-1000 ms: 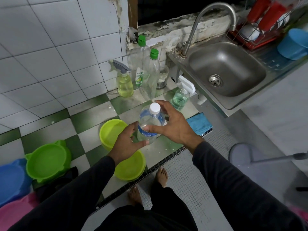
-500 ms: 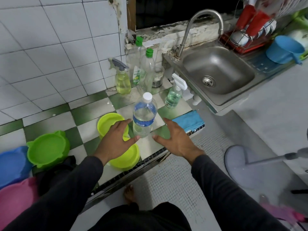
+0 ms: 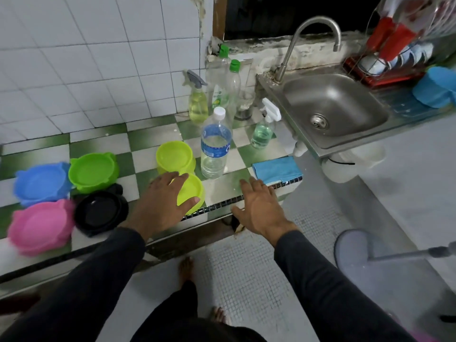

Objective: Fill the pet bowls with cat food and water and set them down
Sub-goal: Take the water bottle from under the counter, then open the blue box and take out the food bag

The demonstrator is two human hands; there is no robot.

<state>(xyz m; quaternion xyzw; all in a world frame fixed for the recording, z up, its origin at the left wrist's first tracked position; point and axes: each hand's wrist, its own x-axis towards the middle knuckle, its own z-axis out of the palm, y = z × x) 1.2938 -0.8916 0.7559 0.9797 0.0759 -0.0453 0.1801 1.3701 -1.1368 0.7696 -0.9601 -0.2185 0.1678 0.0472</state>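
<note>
Yellow-green bowl [image 3: 191,192] sits at near counter edge, directly under left hand [image 3: 162,201], fingers spread, grasping nothing. Right hand [image 3: 261,208] also released, farther right. Capped water bottle [image 3: 215,149] upright between them, just beyond.

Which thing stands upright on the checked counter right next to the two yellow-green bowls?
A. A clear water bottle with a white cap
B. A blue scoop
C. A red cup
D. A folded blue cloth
A: the clear water bottle, white cap on, stands upright just right of the yellow-green bowls, with neither hand gripping it.
</note>
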